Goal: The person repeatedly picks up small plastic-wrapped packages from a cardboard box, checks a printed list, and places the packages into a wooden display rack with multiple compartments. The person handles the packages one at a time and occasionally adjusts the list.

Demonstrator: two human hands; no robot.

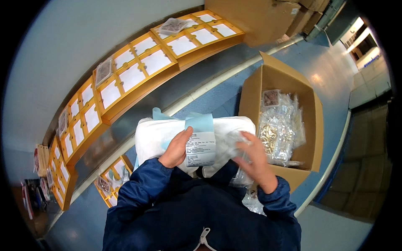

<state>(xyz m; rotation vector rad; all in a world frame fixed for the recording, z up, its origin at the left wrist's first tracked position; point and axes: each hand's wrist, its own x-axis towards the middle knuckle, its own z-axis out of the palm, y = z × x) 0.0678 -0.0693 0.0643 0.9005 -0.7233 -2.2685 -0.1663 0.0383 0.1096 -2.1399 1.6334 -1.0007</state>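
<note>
A blue, glossy floor (331, 75) spreads through the room, meeting a pale grey wall (96, 25) at the left; a bright opening (362, 39) shows at the upper right, and brown cartons (251, 21) stand at the top. Along the wall runs a row of yellow divided trays (144, 94), bent by the lens, with white sheets in their compartments. Clear plastic containers (172, 26) sit on several of them, and a smaller yellow tray (119, 167) lies nearer the person, low on the left.

In front of the body, across the lap, is a white padded bundle (234, 125). Over its middle is the printed label strip (201, 146), white with a light blue upper part. The left hand (176, 148) has its fingers closed on the strip's left edge, thumb on top. The right hand (256, 165) is blurred, its fingers bent and partly apart beside a clear bag (241, 179) — whether they grip it, I cannot tell. Just to the right stands an open cardboard box (312, 125), with filled clear packets (276, 134) heaped inside.
</note>
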